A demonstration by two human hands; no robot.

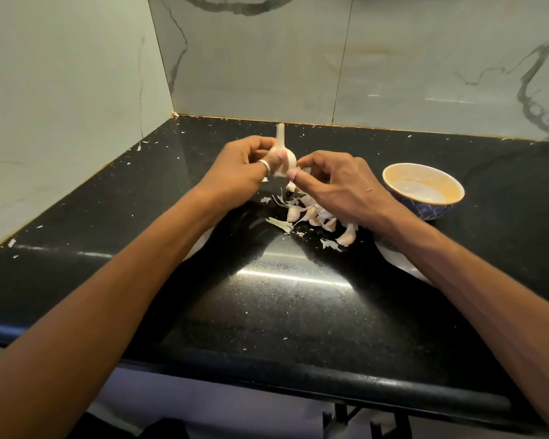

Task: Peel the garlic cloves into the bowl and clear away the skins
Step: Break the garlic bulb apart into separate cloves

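Work is carried out above a black, speckled tabletop that is set into a corner of marble-patterned wall tiles. A garlic bulb is held up off the tabletop between the two hands, with its stalk pointed upward and away from the person.

The garlic bulb is gripped by the left hand. The fingers are curled round its left side and the thumb is pressed on its near face. A silver ring is worn on one digit of that hand. The right hand is brought against the right side of the garlic bulb. Its thumb and forefinger are closed in a pinch at the lower edge, and the other fingers are loosely curled behind. Whether a clove or only a piece of skin is caught in that pinch cannot be told.

Directly beneath the right hand, loose cloves are heaped on the tabletop, and one of them is laid a little nearer the person than the rest. Torn, papery skins are strewn among the cloves and out below the left hand. Smaller white flecks are scattered over the tabletop beyond both hands.

A bowl, blue-patterned outside and pale orange inside, is stood on the tabletop just to the right of the right hand, apart from the heap.
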